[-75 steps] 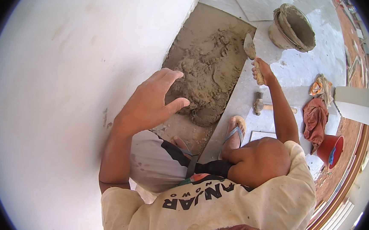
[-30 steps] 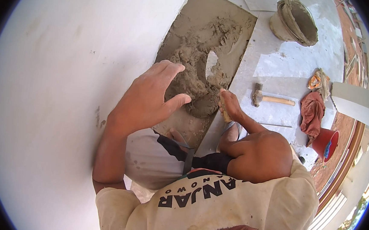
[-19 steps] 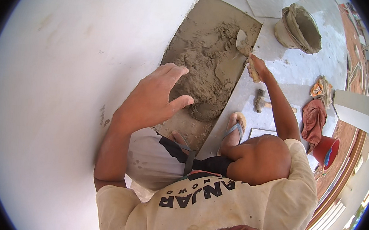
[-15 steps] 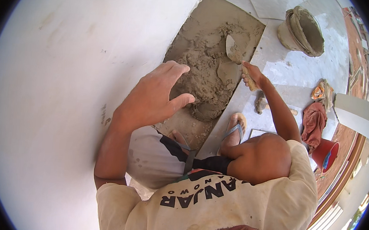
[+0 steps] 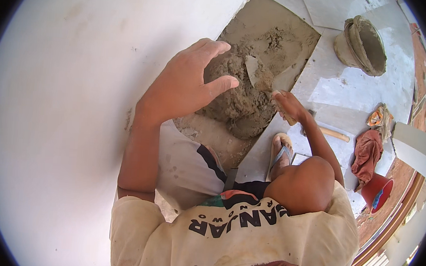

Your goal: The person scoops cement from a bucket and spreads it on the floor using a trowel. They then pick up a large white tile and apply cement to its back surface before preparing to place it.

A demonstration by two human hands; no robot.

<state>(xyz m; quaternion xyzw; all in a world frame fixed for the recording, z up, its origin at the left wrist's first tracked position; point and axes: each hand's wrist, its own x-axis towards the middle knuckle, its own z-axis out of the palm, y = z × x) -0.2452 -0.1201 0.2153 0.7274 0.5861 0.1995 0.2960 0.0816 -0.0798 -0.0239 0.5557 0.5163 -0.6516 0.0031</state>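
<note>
My right hand (image 5: pixel 290 107) is closed round the wooden handle of a trowel (image 5: pixel 257 73). Its blade, smeared with mortar, rests on or just over a heap of wet grey mortar (image 5: pixel 235 92). The heap lies on a floor patch between the white wall and the laid tiles; smoother mortar (image 5: pixel 280 19) spreads beyond it. My left hand (image 5: pixel 189 77) is raised beside the wall, with thumb and fingers apart and nothing in it. From this view it covers part of the heap's left side.
A mortar-caked bucket (image 5: pixel 361 44) stands on the pale tiles (image 5: pixel 339 87) at far right. A wooden-handled hammer (image 5: pixel 332 133) lies right of my right hand, near a reddish cloth (image 5: pixel 367 156) and a red bucket (image 5: pixel 377 191). The white wall (image 5: pixel 67 98) closes the left side.
The trowel has moved left and nearer, from the heap's right edge onto its middle, its blade angle changed. My left hand stays raised and spread. The whole view has shifted slightly.
</note>
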